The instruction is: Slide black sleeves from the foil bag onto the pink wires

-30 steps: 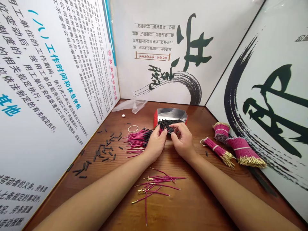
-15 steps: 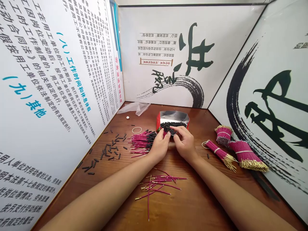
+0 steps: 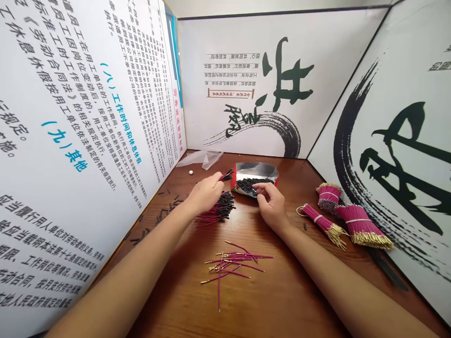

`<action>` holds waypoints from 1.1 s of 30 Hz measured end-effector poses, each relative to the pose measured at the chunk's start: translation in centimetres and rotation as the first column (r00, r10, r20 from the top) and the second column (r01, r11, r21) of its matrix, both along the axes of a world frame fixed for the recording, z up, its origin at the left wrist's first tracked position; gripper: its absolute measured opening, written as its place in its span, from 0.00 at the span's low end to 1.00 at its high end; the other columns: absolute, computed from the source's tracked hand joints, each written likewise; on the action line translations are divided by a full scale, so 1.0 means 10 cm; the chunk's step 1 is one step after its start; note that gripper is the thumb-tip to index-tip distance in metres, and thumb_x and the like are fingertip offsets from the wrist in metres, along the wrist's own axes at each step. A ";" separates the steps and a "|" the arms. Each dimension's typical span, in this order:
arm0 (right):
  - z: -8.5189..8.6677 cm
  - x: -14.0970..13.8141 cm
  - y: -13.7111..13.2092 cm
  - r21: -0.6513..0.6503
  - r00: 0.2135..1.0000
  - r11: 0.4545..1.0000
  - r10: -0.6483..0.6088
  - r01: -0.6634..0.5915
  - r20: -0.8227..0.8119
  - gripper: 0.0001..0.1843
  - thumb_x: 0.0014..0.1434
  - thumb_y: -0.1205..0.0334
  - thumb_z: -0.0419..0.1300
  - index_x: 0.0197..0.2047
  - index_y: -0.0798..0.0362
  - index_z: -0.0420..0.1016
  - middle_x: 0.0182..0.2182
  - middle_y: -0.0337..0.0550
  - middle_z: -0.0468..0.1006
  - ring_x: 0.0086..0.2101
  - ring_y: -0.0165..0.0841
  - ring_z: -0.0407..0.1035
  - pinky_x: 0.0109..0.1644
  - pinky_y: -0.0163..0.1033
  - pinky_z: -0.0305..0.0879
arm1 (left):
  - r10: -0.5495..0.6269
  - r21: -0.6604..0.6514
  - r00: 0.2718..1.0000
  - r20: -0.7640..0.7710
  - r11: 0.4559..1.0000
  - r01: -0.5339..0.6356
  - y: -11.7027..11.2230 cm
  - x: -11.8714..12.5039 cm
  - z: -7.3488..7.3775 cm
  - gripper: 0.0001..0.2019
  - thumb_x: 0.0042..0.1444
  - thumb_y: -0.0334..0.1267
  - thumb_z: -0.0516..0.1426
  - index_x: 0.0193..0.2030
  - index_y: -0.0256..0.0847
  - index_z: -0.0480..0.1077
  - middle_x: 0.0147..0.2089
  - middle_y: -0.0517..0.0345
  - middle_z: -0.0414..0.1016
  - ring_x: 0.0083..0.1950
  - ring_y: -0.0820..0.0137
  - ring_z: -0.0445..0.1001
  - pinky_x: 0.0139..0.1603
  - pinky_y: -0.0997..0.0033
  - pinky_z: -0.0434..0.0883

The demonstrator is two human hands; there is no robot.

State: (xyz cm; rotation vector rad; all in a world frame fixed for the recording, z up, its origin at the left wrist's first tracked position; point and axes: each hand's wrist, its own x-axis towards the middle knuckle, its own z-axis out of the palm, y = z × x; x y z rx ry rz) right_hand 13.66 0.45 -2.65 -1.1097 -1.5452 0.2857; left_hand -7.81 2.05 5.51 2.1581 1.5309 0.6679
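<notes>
My left hand [image 3: 207, 193] is closed around a small bunch of magenta wires [image 3: 225, 175] whose black-sleeved ends point toward the box. Below that hand lies a pile of magenta wires with black sleeves [image 3: 220, 207], partly hidden by it. My right hand [image 3: 271, 203] is at the near edge of an open red box with a silver inside [image 3: 276, 174]. Its thumb and forefinger are bent and slightly apart, with nothing visible between them. Short black sleeves [image 3: 248, 184] fill the bottom of the box. Nearer to me, several loose magenta wires [image 3: 239, 263] with gold-coloured ends lie crossed.
Loose black sleeves [image 3: 165, 212] are scattered at the left, partly behind my left arm. Banded wire bundles [image 3: 357, 223] lie at the right. A clear plastic bag [image 3: 206, 158] and a small white object [image 3: 190, 172] are at the back left. Printed panels [image 3: 239, 37] enclose the table.
My left hand has moved left and up from the box with the wires, now above the sleeved pile. My right hand stays by the box. The view has shifted slightly.
</notes>
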 end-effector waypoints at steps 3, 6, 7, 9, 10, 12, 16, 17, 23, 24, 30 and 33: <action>0.01 -0.01 0.00 -0.005 1.000 1.000 0.008 -0.008 -0.004 0.15 0.54 0.71 0.52 0.40 0.52 0.76 0.31 0.39 0.71 0.30 0.31 0.66 0.34 0.37 0.64 | 0.040 0.018 0.991 -0.130 0.999 -0.038 0.03 -0.18 -0.10 0.08 0.62 0.34 0.42 0.34 0.43 0.59 0.33 0.55 0.69 0.35 0.64 0.67 0.37 0.65 0.61; 0.01 -0.02 0.00 -0.011 1.000 1.000 0.015 -0.015 -0.002 0.14 0.54 0.71 0.52 0.40 0.52 0.75 0.31 0.39 0.71 0.29 0.31 0.66 0.34 0.36 0.64 | 0.030 0.131 0.964 -0.264 0.991 0.005 -0.01 -0.24 -0.29 0.09 0.62 0.34 0.42 0.34 0.43 0.59 0.36 0.52 0.70 0.38 0.62 0.67 0.41 0.62 0.62; 0.01 -0.02 0.00 -0.014 1.000 1.000 0.016 -0.016 -0.001 0.14 0.54 0.71 0.52 0.40 0.52 0.75 0.31 0.39 0.71 0.29 0.31 0.66 0.34 0.36 0.64 | 0.009 0.162 0.953 -0.302 0.986 0.043 -0.03 -0.25 -0.35 0.10 0.63 0.33 0.41 0.36 0.43 0.61 0.38 0.51 0.70 0.41 0.61 0.67 0.43 0.61 0.62; 0.00 -0.02 -0.01 -0.020 1.000 1.000 0.021 -0.021 -0.001 0.14 0.54 0.71 0.52 0.40 0.52 0.75 0.30 0.38 0.71 0.29 0.31 0.66 0.34 0.36 0.64 | -0.012 0.202 0.927 -0.376 0.975 0.095 -0.08 -0.26 -0.43 0.11 0.63 0.33 0.41 0.39 0.42 0.63 0.42 0.48 0.71 0.43 0.59 0.67 0.45 0.59 0.63; 0.00 -0.02 -0.01 -0.022 1.000 0.999 0.023 -0.023 -0.002 0.13 0.54 0.71 0.53 0.40 0.52 0.75 0.30 0.38 0.71 0.29 0.31 0.66 0.34 0.36 0.64 | -0.015 0.213 0.915 -0.403 0.971 0.111 -0.10 -0.27 -0.46 0.11 0.63 0.33 0.41 0.40 0.41 0.64 0.44 0.47 0.71 0.44 0.59 0.67 0.45 0.58 0.63; 0.00 -0.02 -0.01 -0.028 1.000 0.999 0.026 -0.026 -0.002 0.13 0.54 0.71 0.53 0.40 0.52 0.75 0.30 0.38 0.71 0.29 0.31 0.66 0.34 0.36 0.64 | -0.015 0.234 0.903 -0.429 0.964 0.127 -0.13 -0.29 -0.49 0.12 0.64 0.33 0.42 0.43 0.40 0.65 0.46 0.46 0.71 0.46 0.58 0.66 0.46 0.57 0.63; 0.00 -0.02 -0.01 -0.038 1.000 0.999 0.029 -0.030 -0.003 0.14 0.54 0.70 0.53 0.41 0.52 0.75 0.31 0.39 0.71 0.29 0.30 0.66 0.34 0.36 0.64 | -0.021 0.261 0.893 -0.450 0.953 0.154 -0.14 -0.31 -0.51 0.13 0.64 0.32 0.42 0.45 0.40 0.65 0.48 0.47 0.71 0.47 0.59 0.66 0.48 0.57 0.63; -0.01 -0.02 -0.01 -0.039 1.000 0.999 0.031 -0.031 -0.003 0.13 0.54 0.70 0.53 0.41 0.52 0.75 0.31 0.39 0.71 0.29 0.30 0.66 0.34 0.36 0.64 | -0.018 0.266 0.890 -0.456 0.951 0.155 -0.14 -0.31 -0.51 0.12 0.64 0.32 0.42 0.45 0.40 0.66 0.48 0.47 0.71 0.47 0.59 0.66 0.48 0.57 0.63; -0.01 -0.01 -0.01 -0.052 0.999 0.998 0.034 -0.034 0.010 0.13 0.54 0.70 0.53 0.41 0.52 0.74 0.31 0.39 0.72 0.29 0.31 0.66 0.34 0.36 0.64 | 0.013 0.276 0.885 -0.465 0.952 0.132 -0.18 -0.28 -0.48 0.11 0.62 0.34 0.45 0.44 0.40 0.66 0.47 0.46 0.71 0.47 0.57 0.67 0.48 0.55 0.63; -0.01 -0.01 -0.01 -0.054 0.999 0.998 0.035 -0.034 0.011 0.13 0.54 0.70 0.53 0.41 0.52 0.74 0.31 0.39 0.72 0.29 0.31 0.66 0.34 0.36 0.64 | 0.015 0.279 0.886 -0.463 0.951 0.130 -0.19 -0.27 -0.47 0.11 0.62 0.34 0.45 0.44 0.40 0.67 0.47 0.46 0.71 0.48 0.57 0.67 0.48 0.55 0.63; 0.00 -0.01 -0.01 -0.043 0.999 0.999 0.033 -0.032 0.024 0.13 0.55 0.70 0.53 0.41 0.52 0.74 0.31 0.39 0.71 0.30 0.30 0.66 0.35 0.36 0.64 | 0.050 0.295 0.903 -0.426 0.952 0.087 -0.21 -0.28 -0.45 0.12 0.58 0.34 0.49 0.47 0.39 0.67 0.49 0.45 0.70 0.51 0.56 0.66 0.52 0.54 0.63; -0.01 -0.01 -0.01 -0.048 0.999 0.998 0.036 -0.035 0.024 0.13 0.54 0.70 0.53 0.40 0.52 0.74 0.31 0.39 0.71 0.29 0.30 0.66 0.34 0.36 0.63 | 0.050 0.285 0.923 -0.381 0.956 0.066 -0.20 -0.28 -0.47 0.15 0.57 0.34 0.50 0.51 0.37 0.66 0.52 0.45 0.70 0.53 0.56 0.67 0.55 0.55 0.64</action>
